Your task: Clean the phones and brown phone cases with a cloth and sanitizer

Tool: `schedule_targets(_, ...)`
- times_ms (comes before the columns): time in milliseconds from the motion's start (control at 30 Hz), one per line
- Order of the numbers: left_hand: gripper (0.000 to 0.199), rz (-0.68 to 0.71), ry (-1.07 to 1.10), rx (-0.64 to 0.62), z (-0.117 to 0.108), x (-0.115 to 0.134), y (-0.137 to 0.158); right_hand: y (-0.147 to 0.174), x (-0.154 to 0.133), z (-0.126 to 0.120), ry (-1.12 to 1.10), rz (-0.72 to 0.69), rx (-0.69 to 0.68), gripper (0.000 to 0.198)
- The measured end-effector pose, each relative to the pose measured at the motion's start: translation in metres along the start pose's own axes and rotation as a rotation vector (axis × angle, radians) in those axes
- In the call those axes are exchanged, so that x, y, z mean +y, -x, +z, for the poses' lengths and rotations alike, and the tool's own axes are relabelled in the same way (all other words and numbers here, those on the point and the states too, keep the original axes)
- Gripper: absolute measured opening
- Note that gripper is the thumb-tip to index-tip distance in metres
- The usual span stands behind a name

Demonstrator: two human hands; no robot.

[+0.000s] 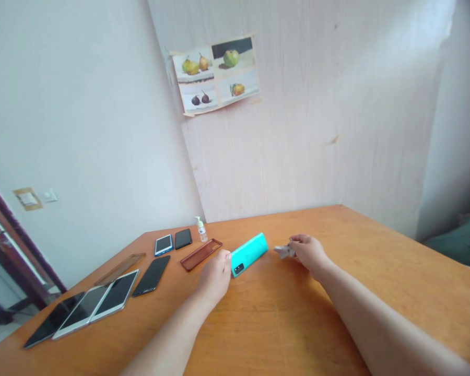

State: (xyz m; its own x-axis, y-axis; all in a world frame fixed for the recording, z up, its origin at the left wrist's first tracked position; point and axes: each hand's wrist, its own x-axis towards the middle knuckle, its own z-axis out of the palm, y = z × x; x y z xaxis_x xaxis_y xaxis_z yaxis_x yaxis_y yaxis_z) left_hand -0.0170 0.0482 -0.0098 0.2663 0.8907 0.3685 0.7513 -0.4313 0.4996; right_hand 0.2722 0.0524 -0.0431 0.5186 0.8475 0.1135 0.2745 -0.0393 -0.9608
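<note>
My left hand (pixel 216 277) is closed on the camera end of a turquoise smartphone (pixel 250 254), whose back faces me. The phone is tilted on its long side, low over the wooden table. To the right of it, my right hand (pixel 308 255) pinches a crumpled greyish-white wipe (pixel 284 251), apart from the phone. Beyond my left hand lies an open reddish-brown phone case (pixel 200 255). A small clear pump bottle (pixel 201 230) with a white top stands upright behind the case.
Left on the wooden table (pixel 282 324) lie a black phone (pixel 152 275), a dark phone (pixel 183 238), a blue-edged phone (pixel 164 244), a clear brownish case (pixel 121 268) and overlapping tablets (pixel 115 295). Fruit pictures (pixel 216 75) hang on the wall behind.
</note>
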Motion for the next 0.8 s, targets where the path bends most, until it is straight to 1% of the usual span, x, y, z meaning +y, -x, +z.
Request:
schedule_targets(233,0.028,-0.098,0.154,0.019,0.008,-0.008,-0.004,0.001,0.001,0.002,0.008,-0.006,0.007,0.024)
schedule_targets(467,0.029,-0.125,0.17,0.008,0.006,-0.003,-0.003,-0.002,0.0,-0.001,0.001,-0.016,0.052,0.026)
schedule_targets(633,0.034,-0.125,0.089,0.013,0.015,0.002,-0.016,-0.003,-0.003,-0.004,-0.026,-0.011,0.098,0.03)
schedule_targets(700,0.035,-0.093,0.015,0.02,0.017,0.006,-0.023,-0.003,-0.003,-0.005,-0.036,-0.012,0.113,0.032)
schedule_targets(800,0.03,0.001,-0.137,0.02,0.017,0.014,-0.031,-0.003,-0.004,-0.006,-0.047,-0.018,0.122,0.033)
